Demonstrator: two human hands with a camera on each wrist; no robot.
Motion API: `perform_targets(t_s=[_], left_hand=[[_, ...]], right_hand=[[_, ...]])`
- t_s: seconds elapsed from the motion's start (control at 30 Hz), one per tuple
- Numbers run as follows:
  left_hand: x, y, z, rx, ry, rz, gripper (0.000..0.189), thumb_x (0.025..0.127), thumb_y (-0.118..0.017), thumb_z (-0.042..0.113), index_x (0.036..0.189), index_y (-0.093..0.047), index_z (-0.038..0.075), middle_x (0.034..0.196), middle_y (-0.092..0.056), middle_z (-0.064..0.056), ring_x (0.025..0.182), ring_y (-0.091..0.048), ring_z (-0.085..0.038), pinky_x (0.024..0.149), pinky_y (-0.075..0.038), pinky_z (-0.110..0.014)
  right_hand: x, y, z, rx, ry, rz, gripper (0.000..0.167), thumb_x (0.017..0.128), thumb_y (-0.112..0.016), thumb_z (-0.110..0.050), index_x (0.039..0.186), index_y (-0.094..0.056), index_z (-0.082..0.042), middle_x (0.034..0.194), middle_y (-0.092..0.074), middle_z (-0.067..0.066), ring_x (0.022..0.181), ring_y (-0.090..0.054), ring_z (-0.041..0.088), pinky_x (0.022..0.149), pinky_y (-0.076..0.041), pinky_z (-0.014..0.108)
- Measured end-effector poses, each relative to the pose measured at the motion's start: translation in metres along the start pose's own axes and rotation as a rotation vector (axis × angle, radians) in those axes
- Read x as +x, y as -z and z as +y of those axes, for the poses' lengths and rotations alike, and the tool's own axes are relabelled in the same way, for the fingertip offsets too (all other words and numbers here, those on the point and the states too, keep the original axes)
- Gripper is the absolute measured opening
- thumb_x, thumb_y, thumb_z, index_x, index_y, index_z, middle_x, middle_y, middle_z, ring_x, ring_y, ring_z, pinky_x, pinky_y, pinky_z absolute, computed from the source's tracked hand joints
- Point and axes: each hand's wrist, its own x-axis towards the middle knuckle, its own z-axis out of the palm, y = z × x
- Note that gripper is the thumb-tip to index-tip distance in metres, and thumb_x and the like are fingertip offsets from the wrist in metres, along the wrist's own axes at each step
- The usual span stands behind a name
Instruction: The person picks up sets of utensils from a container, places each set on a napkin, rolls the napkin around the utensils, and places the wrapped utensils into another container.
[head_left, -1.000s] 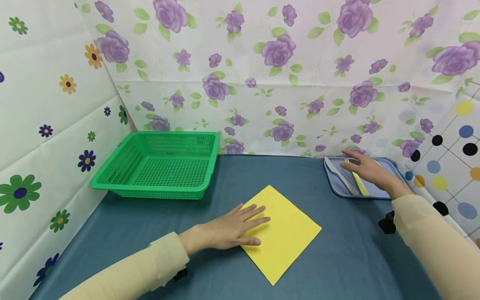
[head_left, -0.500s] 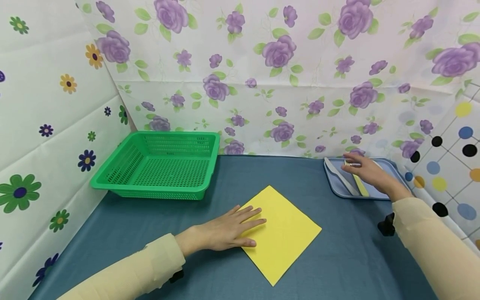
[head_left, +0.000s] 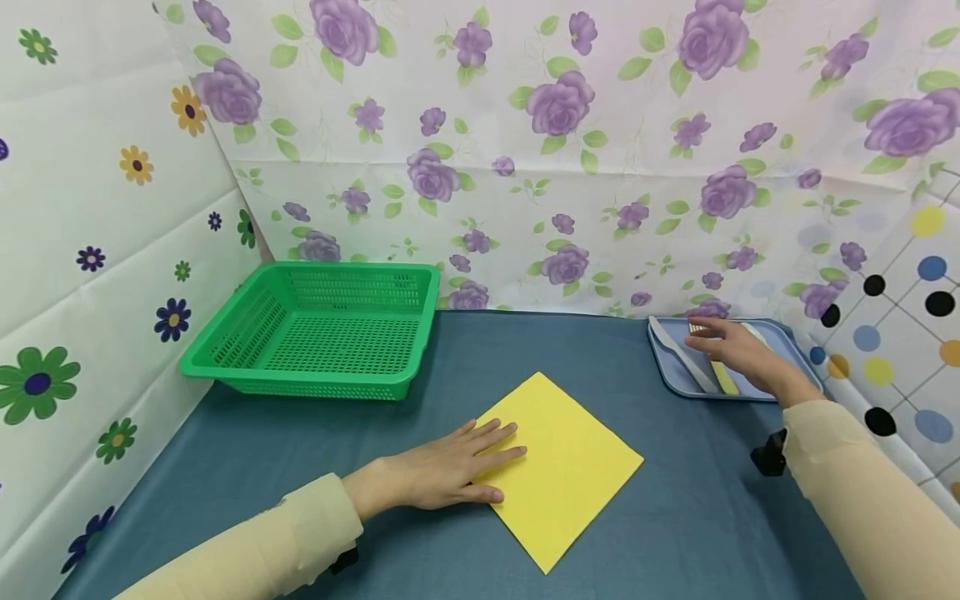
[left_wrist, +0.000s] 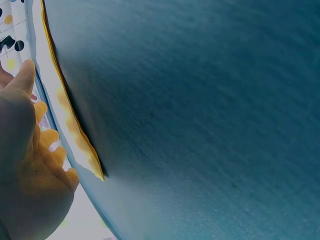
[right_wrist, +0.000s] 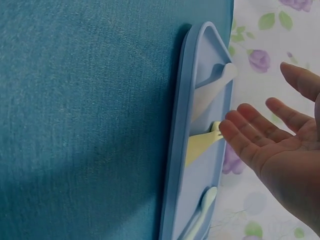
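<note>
Both are spread and grip nothing: right hand (head_left: 738,350) with thumb held apart from loosely bent fingers, left hand (head_left: 450,467) palm down with fingers fanned. Below my right fingertips lies the slim yellow fork (right_wrist: 201,146), tines at the far end; whether I touch it I cannot tell. To its left slants the long, pale, broad-bladed knife (head_left: 684,357), and to its right sits the small whitish spoon (right_wrist: 202,212), mostly hidden by my hand from above. All three rest in the shallow blue-grey tray (head_left: 670,367) with rounded corners, at the back right.

Reaching for a piece looks to me like the step in hand. I would settle on one, come down over the middle of its handle, and pinch with thumb and forefinger, keeping the other fingers off its neighbours. The low rim could catch a handle, so I would lift straight up before moving sideways.

Nearer me, the thin, square yellow sheet (head_left: 562,475) lies flat, a corner towards me, my left fingers over its left part. Light, flat fingers there should avoid wrinkling it. Farther left stands the green slotted plastic basket (head_left: 300,377), on the same blue tablecloth (head_left: 487,350).
</note>
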Motion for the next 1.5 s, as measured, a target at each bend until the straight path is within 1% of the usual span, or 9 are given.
perform_targets(t_s=[0.17,0.4,0.53,0.7,0.83,1.03,1.3,1.5], left_hand=[[0.0,-0.002,-0.003,0.014,-0.009,0.004,0.067,0.11,-0.038,0.055,0.168,-0.021,0.026,0.175,-0.008,-0.004,0.161,-0.005,-0.025,0.13,-0.008,-0.049],[0.002,-0.004,-0.005,0.024,-0.013,0.023,0.066,0.111,-0.037,0.052,0.169,-0.019,0.025,0.175,-0.01,-0.003,0.161,-0.007,-0.024,0.13,-0.01,-0.047],[0.0,-0.007,-0.006,0.022,-0.006,0.026,0.066,0.112,-0.037,0.052,0.169,-0.019,0.023,0.175,-0.01,-0.003,0.161,-0.007,-0.025,0.13,-0.01,-0.046],[-0.002,-0.008,-0.007,0.027,0.019,0.029,0.065,0.112,-0.036,0.05,0.168,-0.02,0.022,0.175,-0.011,-0.003,0.161,-0.008,-0.024,0.13,-0.012,-0.046],[-0.002,-0.008,-0.007,0.018,0.027,0.023,0.064,0.113,-0.038,0.047,0.168,-0.02,0.021,0.175,-0.011,-0.004,0.161,-0.008,-0.024,0.13,-0.012,-0.046],[-0.002,-0.01,-0.008,-0.012,0.007,0.006,0.063,0.113,-0.038,0.043,0.168,-0.021,0.018,0.175,-0.01,-0.007,0.16,-0.01,-0.028,0.129,-0.014,-0.047],[-0.002,-0.012,-0.01,-0.013,0.005,-0.012,0.062,0.114,-0.034,0.046,0.169,-0.018,0.021,0.175,-0.007,-0.005,0.161,-0.008,-0.026,0.13,-0.013,-0.045],[-0.002,-0.014,-0.011,-0.025,0.005,-0.01,0.063,0.114,-0.034,0.045,0.169,-0.018,0.021,0.175,-0.006,-0.005,0.161,-0.007,-0.026,0.13,-0.012,-0.046]], right_hand=[[0.001,-0.001,0.002,0.022,-0.014,0.005,0.076,0.111,-0.051,-0.04,0.164,-0.017,0.003,0.16,-0.026,0.039,0.138,-0.038,0.061,0.114,-0.03,0.074],[0.004,-0.004,0.005,0.027,-0.023,0.018,0.079,0.11,-0.051,-0.044,0.165,-0.017,0.002,0.16,-0.027,0.038,0.139,-0.037,0.06,0.114,-0.03,0.073],[0.005,-0.005,0.006,0.031,-0.025,0.017,0.076,0.111,-0.051,-0.04,0.165,-0.017,0.002,0.159,-0.028,0.037,0.14,-0.036,0.058,0.114,-0.032,0.072],[0.006,-0.007,0.006,0.03,-0.021,0.019,0.073,0.112,-0.05,-0.037,0.164,-0.018,0.004,0.158,-0.031,0.038,0.142,-0.036,0.056,0.113,-0.035,0.07],[0.005,-0.007,0.006,0.028,-0.015,0.022,0.073,0.112,-0.049,-0.036,0.163,-0.018,0.006,0.158,-0.029,0.038,0.142,-0.035,0.056,0.112,-0.036,0.07],[0.005,-0.009,0.008,0.042,-0.014,0.02,0.074,0.112,-0.05,-0.039,0.163,-0.021,0.006,0.16,-0.028,0.038,0.142,-0.035,0.055,0.112,-0.037,0.069],[0.007,-0.012,0.012,0.041,-0.02,0.025,0.066,0.113,-0.049,-0.03,0.162,-0.023,0.006,0.16,-0.029,0.038,0.142,-0.037,0.055,0.11,-0.041,0.067],[0.009,-0.013,0.008,0.032,-0.047,0.025,0.064,0.113,-0.049,-0.027,0.161,-0.024,0.008,0.158,-0.029,0.04,0.139,-0.042,0.054,0.111,-0.042,0.065]])
